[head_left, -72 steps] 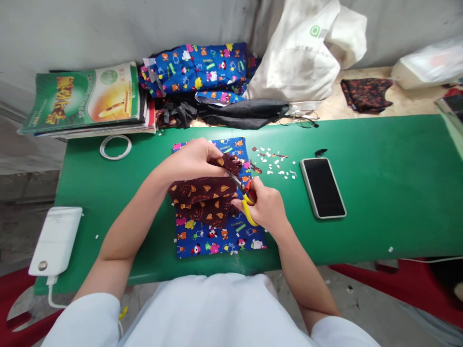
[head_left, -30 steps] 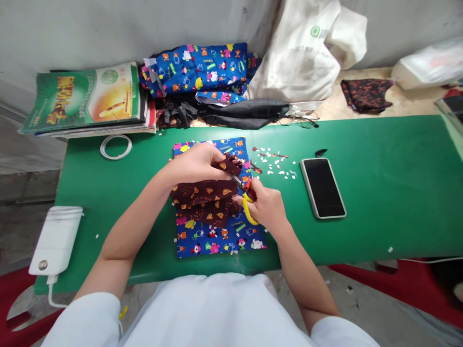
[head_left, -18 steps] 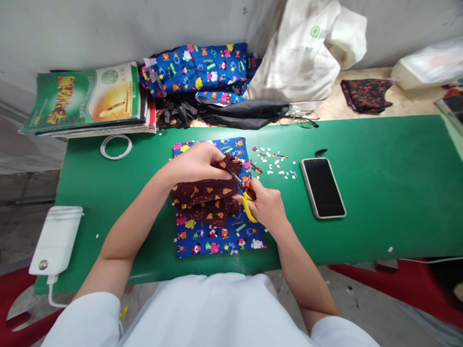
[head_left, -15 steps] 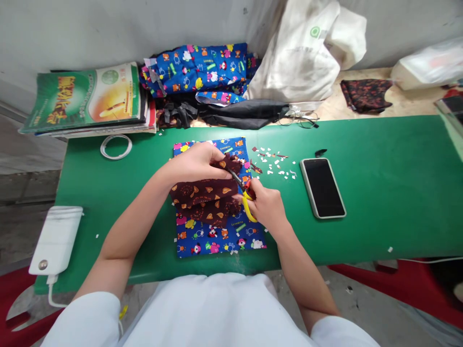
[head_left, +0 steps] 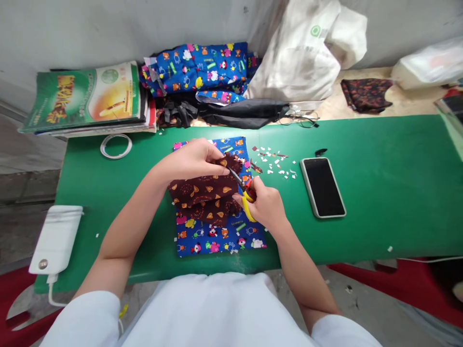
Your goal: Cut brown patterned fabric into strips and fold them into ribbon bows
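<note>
On green table (head_left: 379, 159) | left hand (head_left: 193, 159) pinches brown cloth (head_left: 202, 193) | right hand (head_left: 265, 205) grips scissors (head_left: 243, 190)

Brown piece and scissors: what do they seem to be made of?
Brown piece: likely woven cotton cloth, matte, since it folds softly in the left hand and carries an orange print. Scissors in the right hand: glossy yellow and red handles, probably plastic; thin dark blades, probably metal.
</note>
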The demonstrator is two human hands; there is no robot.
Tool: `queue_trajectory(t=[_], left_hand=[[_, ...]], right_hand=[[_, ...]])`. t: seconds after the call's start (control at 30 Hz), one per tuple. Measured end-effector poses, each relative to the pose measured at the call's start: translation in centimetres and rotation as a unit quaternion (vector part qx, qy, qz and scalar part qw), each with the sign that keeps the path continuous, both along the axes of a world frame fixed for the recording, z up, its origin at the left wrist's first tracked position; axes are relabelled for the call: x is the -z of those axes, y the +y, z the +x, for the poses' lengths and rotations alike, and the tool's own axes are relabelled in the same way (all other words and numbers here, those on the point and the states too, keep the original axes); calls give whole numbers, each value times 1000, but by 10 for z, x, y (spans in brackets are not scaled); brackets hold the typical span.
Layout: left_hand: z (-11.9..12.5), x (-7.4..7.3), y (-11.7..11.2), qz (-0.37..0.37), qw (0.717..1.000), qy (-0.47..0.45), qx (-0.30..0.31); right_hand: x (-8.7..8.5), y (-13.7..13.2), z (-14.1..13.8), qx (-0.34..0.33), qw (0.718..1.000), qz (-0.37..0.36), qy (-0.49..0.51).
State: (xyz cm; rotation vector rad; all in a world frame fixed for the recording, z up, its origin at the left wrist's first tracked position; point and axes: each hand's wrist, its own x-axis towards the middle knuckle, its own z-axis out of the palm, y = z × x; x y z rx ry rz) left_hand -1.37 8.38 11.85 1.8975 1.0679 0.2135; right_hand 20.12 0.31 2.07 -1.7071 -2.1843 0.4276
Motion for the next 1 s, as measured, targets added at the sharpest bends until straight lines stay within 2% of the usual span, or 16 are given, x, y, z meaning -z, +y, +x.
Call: queue_trajectory(t=[0.33,0.67,1.0], left_hand=[[0,4,-1,-8,1000,-22,-6],[4,7,-1,-9,1000,3,8],[9,15,0,-18,1000,-20,13]], right_hand=[[-7,0,0,0,1000,-17,4],[-9,1,-1,-4,999,-36,3],[-7,2,0,-9,1000,-26,-12]])
